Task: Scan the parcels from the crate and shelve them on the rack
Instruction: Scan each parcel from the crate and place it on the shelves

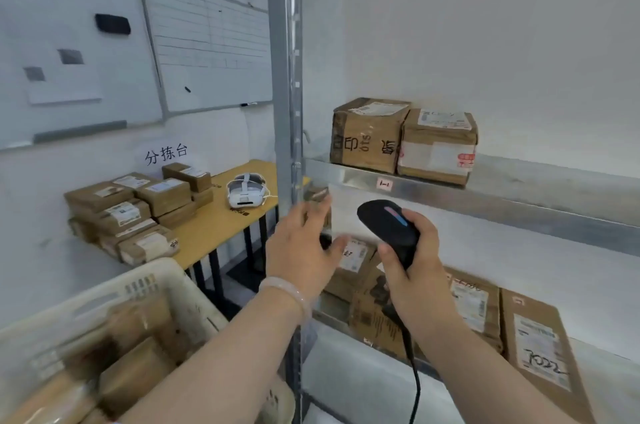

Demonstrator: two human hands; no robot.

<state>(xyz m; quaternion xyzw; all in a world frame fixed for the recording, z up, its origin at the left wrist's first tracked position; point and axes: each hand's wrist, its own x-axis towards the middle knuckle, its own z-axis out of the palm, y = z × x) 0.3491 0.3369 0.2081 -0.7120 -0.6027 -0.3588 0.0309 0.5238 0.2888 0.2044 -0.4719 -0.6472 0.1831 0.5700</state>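
Observation:
My left hand (299,245) reaches up beside the rack's grey upright (284,77), and its fingers hold a small blurred cardboard parcel (317,195), mostly hidden behind the hand. My right hand (415,264) grips a black barcode scanner (388,224) just right of the parcel; its cable (414,371) hangs down. The cream crate (104,295) at the lower left holds several brown parcels (138,354). Two boxes (367,136) (438,146) stand on the upper shelf (502,202). On the lower shelf several flat parcels (543,347) lie below my hands.
A yellow table (221,226) at the left carries a stack of parcels (128,212) and a white headset (246,191). Whiteboards (207,43) hang on the wall behind it. The upper shelf right of the two boxes is bare metal.

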